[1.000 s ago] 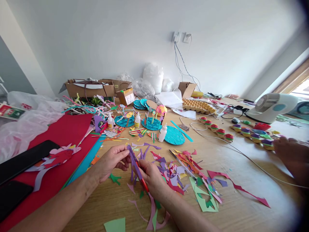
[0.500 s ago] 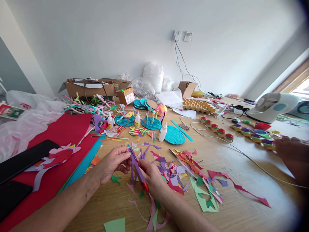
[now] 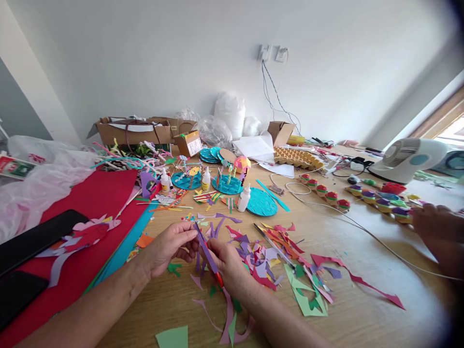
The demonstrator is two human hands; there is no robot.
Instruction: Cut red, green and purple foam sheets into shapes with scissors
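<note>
Purple paper (image 3: 208,252), folded or cut narrow, is pinched at its upper end between the thumb and fingers of my left hand (image 3: 173,245). My right hand (image 3: 229,265) is closed around scissors with red handles (image 3: 219,279); the paper lies along them and hides most of the blades. Under and around both hands are paper scraps, among them purple strips (image 3: 219,227) and a small green branching cutout (image 3: 174,269). A silver-and-black pen (image 3: 275,247) lies to the right, across orange and red offcuts.
White glue bottles (image 3: 244,199) stand beside blue discs (image 3: 261,203) with paper decorations. Red paper sheets (image 3: 90,203) and a black phone (image 3: 25,290) lie left. A white cable (image 3: 373,237) crosses the table. At the right edge is another person's hand (image 3: 433,227), near painted egg-carton strips (image 3: 384,205).
My left hand has shifted slightly right, closer to my right hand, and the purple paper has moved a little with it. Both grips stay the same.
</note>
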